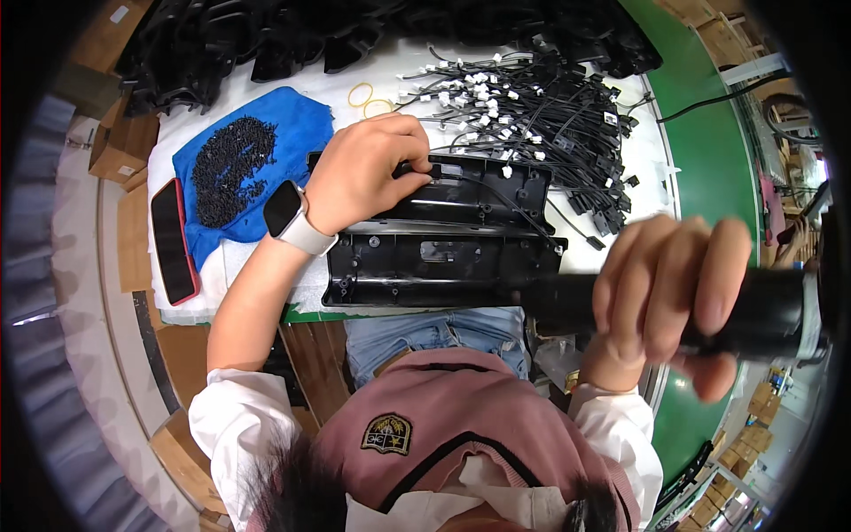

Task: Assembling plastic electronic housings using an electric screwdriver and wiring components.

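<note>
We see the left hand (363,168) bent over the far black shell (525,188), thumb and forefinger pinching a small dark part (429,168); the fingers hide its exact form. A thin black cable (502,197) runs right from there across the shell. The right hand (669,288) wraps round a dark cylindrical tool (767,310), blurred at the right, whose left end overlaps the near black shell (461,270) in our view; we cannot tell whether it touches. If the pinch loosens, we think the part could slip, with the springy cable pulling it. The cable might also snag on the cable heap (567,133) at far right. A drifting tool could scrape the near black shell, and a forearm brushing the blue cloth (306,115) at left could scatter its small black pieces (235,164).
</note>
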### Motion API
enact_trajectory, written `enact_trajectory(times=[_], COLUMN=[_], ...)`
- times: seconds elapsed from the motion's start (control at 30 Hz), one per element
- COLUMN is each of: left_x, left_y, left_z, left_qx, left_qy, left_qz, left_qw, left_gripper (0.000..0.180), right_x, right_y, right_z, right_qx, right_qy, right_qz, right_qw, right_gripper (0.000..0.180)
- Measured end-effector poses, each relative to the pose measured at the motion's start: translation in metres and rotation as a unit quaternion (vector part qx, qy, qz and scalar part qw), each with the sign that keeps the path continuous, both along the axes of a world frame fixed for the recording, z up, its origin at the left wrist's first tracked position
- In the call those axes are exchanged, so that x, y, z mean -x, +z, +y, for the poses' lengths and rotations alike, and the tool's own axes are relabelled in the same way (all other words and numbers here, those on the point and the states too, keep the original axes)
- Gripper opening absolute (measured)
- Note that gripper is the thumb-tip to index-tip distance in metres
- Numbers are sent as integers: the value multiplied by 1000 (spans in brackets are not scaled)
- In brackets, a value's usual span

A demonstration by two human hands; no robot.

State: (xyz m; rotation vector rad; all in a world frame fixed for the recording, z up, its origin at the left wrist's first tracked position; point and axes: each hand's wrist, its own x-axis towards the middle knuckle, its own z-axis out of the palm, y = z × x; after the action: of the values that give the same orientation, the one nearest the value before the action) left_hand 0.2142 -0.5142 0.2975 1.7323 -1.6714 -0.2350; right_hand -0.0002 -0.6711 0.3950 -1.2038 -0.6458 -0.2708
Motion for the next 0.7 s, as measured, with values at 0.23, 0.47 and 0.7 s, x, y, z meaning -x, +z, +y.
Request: enact_trajectory(times=[0.23,0.47,0.7], left_x=[-7,-1,-6], left_y=[-6,1,-4], left_z=[5,9,13], left_qx=[41,7,-34], left_qy=[-15,-4,-1], left_qz=[-27,-43,13], left_qw=[999,999,999], left_gripper=[16,11,12], right_x=[-61,-100,-115], right_y=[12,-7,-26], right_z=[19,8,11], right_qx=[22,57,37], right_qy=[-190,-116,-138], right_qz=[76,9,35], right_qw=[979,992,989], right_gripper=[44,38,34])
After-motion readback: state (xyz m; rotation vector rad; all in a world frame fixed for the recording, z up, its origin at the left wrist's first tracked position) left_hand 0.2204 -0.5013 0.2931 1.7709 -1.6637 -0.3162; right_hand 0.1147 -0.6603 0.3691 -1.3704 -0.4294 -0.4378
